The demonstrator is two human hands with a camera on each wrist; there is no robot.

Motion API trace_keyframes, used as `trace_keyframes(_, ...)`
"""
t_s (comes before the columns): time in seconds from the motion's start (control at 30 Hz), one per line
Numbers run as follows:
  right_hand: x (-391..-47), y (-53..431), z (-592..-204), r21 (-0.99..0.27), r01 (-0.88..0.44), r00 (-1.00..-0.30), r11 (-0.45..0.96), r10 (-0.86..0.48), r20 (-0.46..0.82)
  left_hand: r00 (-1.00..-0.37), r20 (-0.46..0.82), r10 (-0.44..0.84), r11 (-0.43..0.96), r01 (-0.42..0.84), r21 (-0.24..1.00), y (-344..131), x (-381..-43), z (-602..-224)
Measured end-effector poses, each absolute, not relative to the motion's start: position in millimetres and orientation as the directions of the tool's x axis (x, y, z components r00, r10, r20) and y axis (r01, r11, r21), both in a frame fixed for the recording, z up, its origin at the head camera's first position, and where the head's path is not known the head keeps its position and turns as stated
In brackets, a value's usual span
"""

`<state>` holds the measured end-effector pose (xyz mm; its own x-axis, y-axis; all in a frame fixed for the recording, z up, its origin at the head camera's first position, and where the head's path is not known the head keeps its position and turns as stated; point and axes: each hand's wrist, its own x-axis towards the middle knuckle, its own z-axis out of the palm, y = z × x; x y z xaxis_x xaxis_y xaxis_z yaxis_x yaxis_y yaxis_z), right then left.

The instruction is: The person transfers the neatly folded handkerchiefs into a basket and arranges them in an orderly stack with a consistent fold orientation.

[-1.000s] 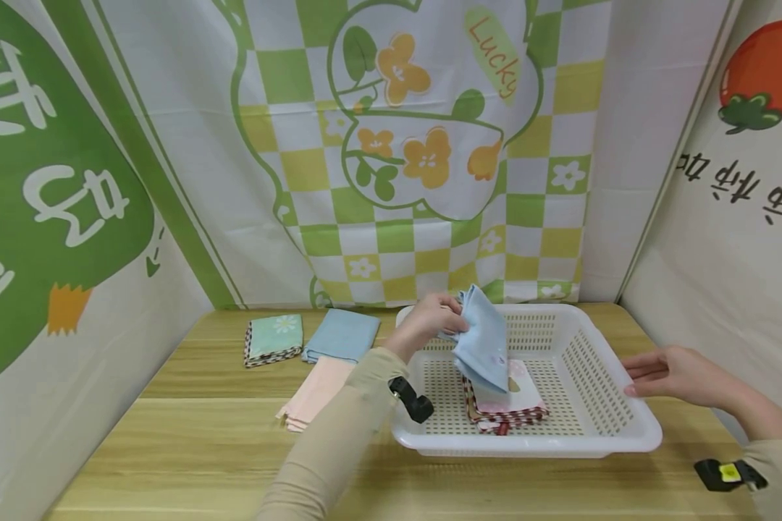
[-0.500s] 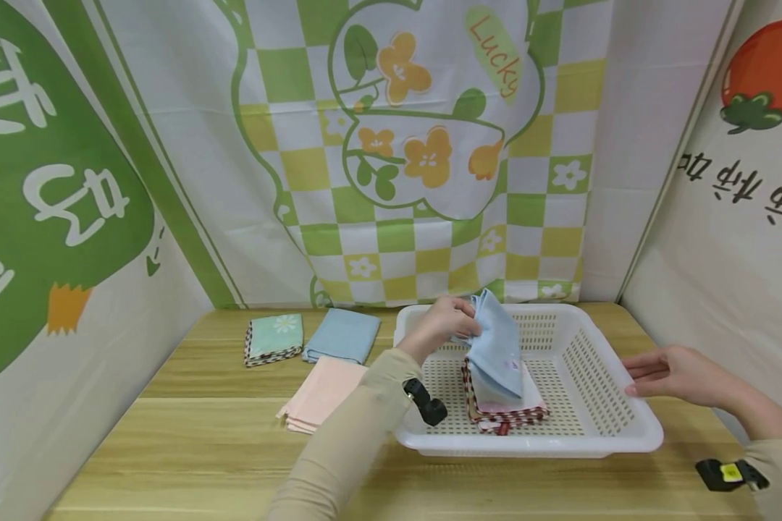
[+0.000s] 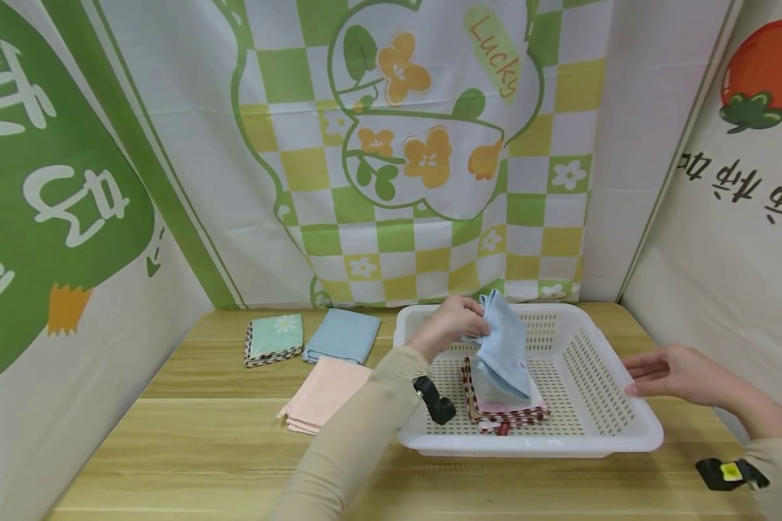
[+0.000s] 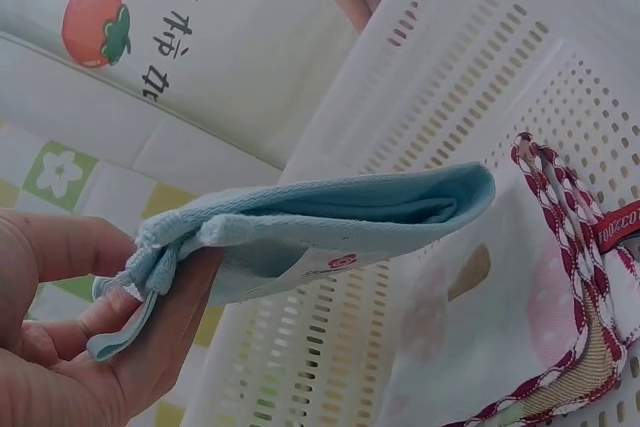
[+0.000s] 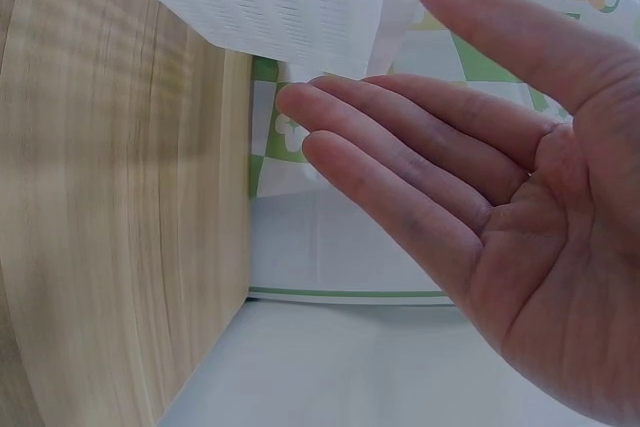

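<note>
My left hand pinches a folded light-blue towel by one edge, above the white plastic basket. In the left wrist view the folded towel juts out from between thumb and fingers, a small printed label on its side. Beneath it in the basket lies a folded white-and-pink handkerchief with a red-and-white braided border, partly hidden by the towel. My right hand is at the basket's right side with its fingers extended. In the right wrist view the thumb of that hand is at the basket rim.
Left of the basket on the wooden table lie a folded mint handkerchief with a daisy, a folded blue cloth and a folded pink cloth, partly covered by the left sleeve. Printed curtains enclose the table's back and sides.
My left hand has moved to the right with the blue towel, which now hangs more over the handkerchief in the basket. The right hand has stayed at the basket's side.
</note>
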<state>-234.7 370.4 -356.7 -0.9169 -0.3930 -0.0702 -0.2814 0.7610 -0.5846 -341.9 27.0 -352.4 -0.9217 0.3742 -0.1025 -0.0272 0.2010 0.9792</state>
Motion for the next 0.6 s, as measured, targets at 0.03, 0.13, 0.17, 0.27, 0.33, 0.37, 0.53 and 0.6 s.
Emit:
trace_keyframes(0.03, -234.8, 370.4, -356.8, -0.585, -0.281, -0.917, 0.761, -0.393, -0.07, -0.921, -0.102, 0.376, 0.208, -0.024, 0.978, 27.9, -342.1, -352.0)
trace_keyframes(0.13, -235.2, 370.4, -357.2, -0.582, -0.279, -0.919, 0.764, -0.389, -0.07, -0.918, -0.098, 0.384, 0.25, 0.001, 0.968, 30.5, -342.7, -350.2)
trace_keyframes(0.17, -235.3, 370.4, -357.3, -0.582, -0.278, -0.919, 0.764, -0.388, -0.071, -0.917, -0.1, 0.385, 0.253, 0.0, 0.968, 31.6, -342.7, -349.4)
trace_keyframes(0.27, -235.4, 370.7, -357.9, -0.586, -0.277, -0.919, 0.761, -0.389, -0.07, -0.919, -0.099, 0.381, 0.262, 0.004, 0.965, 35.5, -343.0, -348.7)
trace_keyframes(0.33, -235.4, 370.8, -358.0, -0.591, -0.28, -0.917, 0.757, -0.393, -0.069, -0.921, -0.101, 0.376, 0.253, -0.003, 0.967, 38.7, -342.7, -348.6)
trace_keyframes(0.37, -235.4, 370.9, -358.0, -0.593, -0.28, -0.916, 0.755, -0.394, -0.07, -0.922, -0.103, 0.374, 0.241, -0.01, 0.97, 40.3, -342.5, -348.9)
trace_keyframes(0.53, -235.2, 370.8, -357.8, -0.591, -0.275, -0.917, 0.758, -0.392, -0.075, -0.912, -0.115, 0.393, 0.247, -0.016, 0.969, 45.3, -340.1, -350.3)
trace_keyframes(0.6, -235.1, 370.6, -357.7, -0.588, -0.272, -0.919, 0.762, -0.387, -0.077, -0.906, -0.124, 0.405, 0.269, -0.011, 0.963, 46.1, -338.9, -351.1)
